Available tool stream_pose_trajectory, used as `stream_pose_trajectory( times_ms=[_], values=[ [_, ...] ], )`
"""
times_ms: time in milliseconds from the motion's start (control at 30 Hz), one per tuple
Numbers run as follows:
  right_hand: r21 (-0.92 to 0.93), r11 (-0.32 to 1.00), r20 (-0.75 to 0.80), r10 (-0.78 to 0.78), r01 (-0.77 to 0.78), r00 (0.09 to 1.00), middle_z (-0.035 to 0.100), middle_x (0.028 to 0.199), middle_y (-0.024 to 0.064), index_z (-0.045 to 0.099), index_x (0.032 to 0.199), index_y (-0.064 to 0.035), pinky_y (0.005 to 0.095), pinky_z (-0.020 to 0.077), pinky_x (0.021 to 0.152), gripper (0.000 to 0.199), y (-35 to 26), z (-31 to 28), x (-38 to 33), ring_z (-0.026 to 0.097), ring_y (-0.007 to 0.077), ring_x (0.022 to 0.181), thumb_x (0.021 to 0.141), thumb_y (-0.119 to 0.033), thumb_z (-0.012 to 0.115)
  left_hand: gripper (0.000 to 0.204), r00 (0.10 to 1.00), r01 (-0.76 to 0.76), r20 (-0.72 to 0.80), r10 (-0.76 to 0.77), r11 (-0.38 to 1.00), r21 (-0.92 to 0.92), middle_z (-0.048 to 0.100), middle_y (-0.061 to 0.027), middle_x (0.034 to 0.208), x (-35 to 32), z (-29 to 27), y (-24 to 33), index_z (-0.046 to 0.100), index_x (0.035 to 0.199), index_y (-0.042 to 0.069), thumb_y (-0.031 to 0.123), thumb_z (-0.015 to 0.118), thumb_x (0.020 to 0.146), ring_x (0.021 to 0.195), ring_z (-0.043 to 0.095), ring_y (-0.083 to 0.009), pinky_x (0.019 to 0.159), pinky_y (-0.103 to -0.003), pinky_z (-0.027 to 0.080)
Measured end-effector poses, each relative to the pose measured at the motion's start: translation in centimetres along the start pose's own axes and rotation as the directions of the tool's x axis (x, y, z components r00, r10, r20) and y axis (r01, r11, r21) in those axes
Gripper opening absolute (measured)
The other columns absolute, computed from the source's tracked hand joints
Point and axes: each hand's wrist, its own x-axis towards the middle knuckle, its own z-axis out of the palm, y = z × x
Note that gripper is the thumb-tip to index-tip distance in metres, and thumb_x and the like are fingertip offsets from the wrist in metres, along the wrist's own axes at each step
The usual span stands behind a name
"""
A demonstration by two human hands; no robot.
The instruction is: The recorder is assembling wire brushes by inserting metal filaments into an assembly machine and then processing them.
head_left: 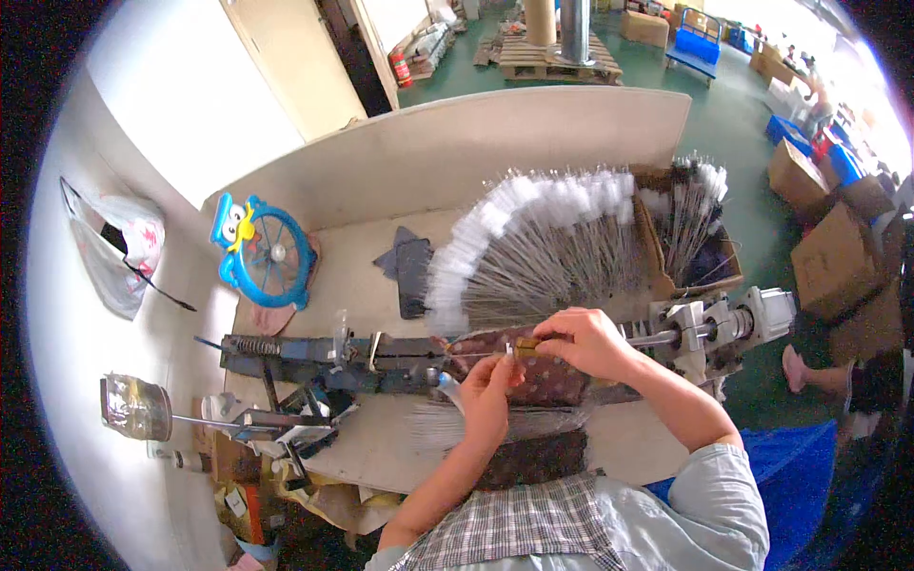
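One small white piece (pixel 509 349) is pinched in the left grip (pixel 487 388); just right of it, the right grip (pixel 592 344) holds a small brass-coloured block (pixel 526 344) between fingertips. Beneath both grips lies a brown spotted cloth (pixel 562 383). Beyond them, white-tipped wires (pixel 547 252) spread across the counter (pixel 638 452); farther left stands a blue duck-shaped fan (pixel 231 271).

I saw strong white light at the top right. The wall (pixel 181 100) on my left glared. Edges curved, corners went black, far boxes (pixel 769 67) looked fuzzy.
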Motion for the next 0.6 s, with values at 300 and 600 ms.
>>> stream_pose_trajectory(
  times_ms=[300,600],
  values=[
    [-0.012,0.99,0.087,-0.14,0.142,0.986,0.064,0.08,0.0075,0.067,0.089,-0.0062,0.0345,0.0478,0.072,0.021,1.0,-1.1,-0.6,0.06,0.0249,0.077,0.072,-0.018,0.067,0.01,0.987,-0.08,-0.133,0.094,0.991,0.107,0.061,-0.0047,0.077,0.3,0.3,-1.0,0.059,0.087,0.002,0.012,0.056,0.087,0.067,0.056,-0.0125,0.062,-0.026,0.046],
    [-0.373,0.9,-0.047,-0.262,0.226,0.964,0.06,0.076,0.004,0.064,0.081,-0.0093,0.0355,0.0475,0.07,0.012,-0.8,6.1,4.5,0.058,0.0244,0.076,0.075,-0.019,0.061,0.013,0.956,-0.004,-0.288,-0.05,0.983,-0.184,0.058,-0.0029,0.071,-0.4,-0.7,2.0,0.058,0.085,0.006,0.019,0.057,0.088,0.057,0.051,-0.0097,0.051,-0.025,0.04]
  ],
)
